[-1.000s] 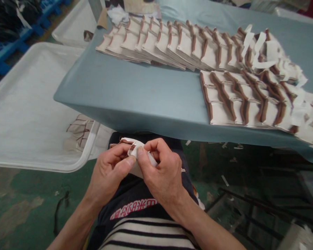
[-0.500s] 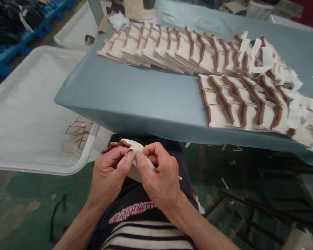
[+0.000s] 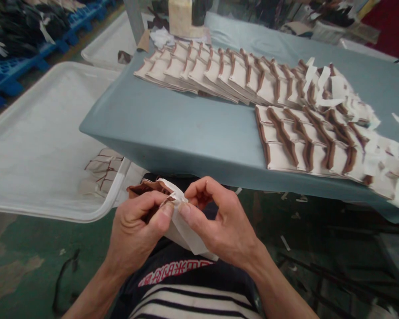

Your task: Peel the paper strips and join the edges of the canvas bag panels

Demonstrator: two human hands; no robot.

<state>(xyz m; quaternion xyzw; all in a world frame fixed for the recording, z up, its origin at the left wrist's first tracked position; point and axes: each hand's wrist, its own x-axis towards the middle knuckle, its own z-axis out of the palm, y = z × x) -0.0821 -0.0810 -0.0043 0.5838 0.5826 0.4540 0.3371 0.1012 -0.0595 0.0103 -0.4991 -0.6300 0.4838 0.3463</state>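
Over my lap, I hold a brown-and-white sewn fabric piece (image 3: 189, 235), its white side hanging down between my hands and its brown folds at the upper left. My left hand (image 3: 138, 232) is closed, pinching the piece's edge between thumb and bent fingers near a small brown tip. Close beside it, my right hand (image 3: 228, 221) has thumb and forefinger at the same white edge, with the white material between them; its other fingers are curled. Part of the piece is hidden behind both hands.
Ahead stands a table with a blue-grey cover (image 3: 173, 126). On it lie a long overlapping row of brown-edged cream pieces (image 3: 199, 68), a second row (image 3: 306, 141) and white strips (image 3: 329, 86). At left, a white tub (image 3: 46, 133) holds a similar bundle (image 3: 103, 170).
My right hand has shifted right and its forefinger has lifted somewhat. More of the white side now shows hanging below my hands. My left hand keeps its pinch.
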